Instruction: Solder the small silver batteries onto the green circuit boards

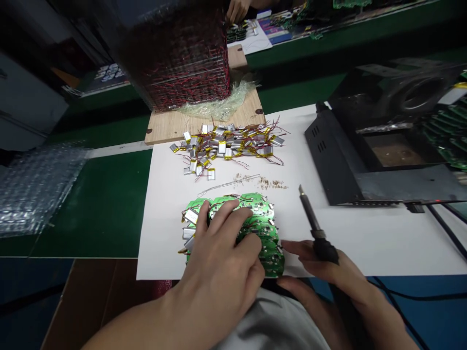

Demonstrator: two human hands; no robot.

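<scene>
My left hand (219,257) lies over a heap of green circuit boards (260,228), its fingers spread and gripping them. Small silver pouch batteries (190,216) with wires are attached along the heap's left side. My right hand (321,260) grips a black soldering iron (310,214), whose tip points up and away and touches nothing. That hand's fingers are near the boards' right edge. Farther up the white paper sheet (164,233) lies a loose pile of silver pouch batteries (222,146) with red and yellow leads.
Solder crumbs (272,183) and a thin wire (229,184) lie on the paper. A tall wrapped battery stack (178,58) stands on a wooden board (175,127). A black soldering station (332,155) sits right; bubble wrap (40,189) lies left. A co-worker's hand (237,9) shows beyond.
</scene>
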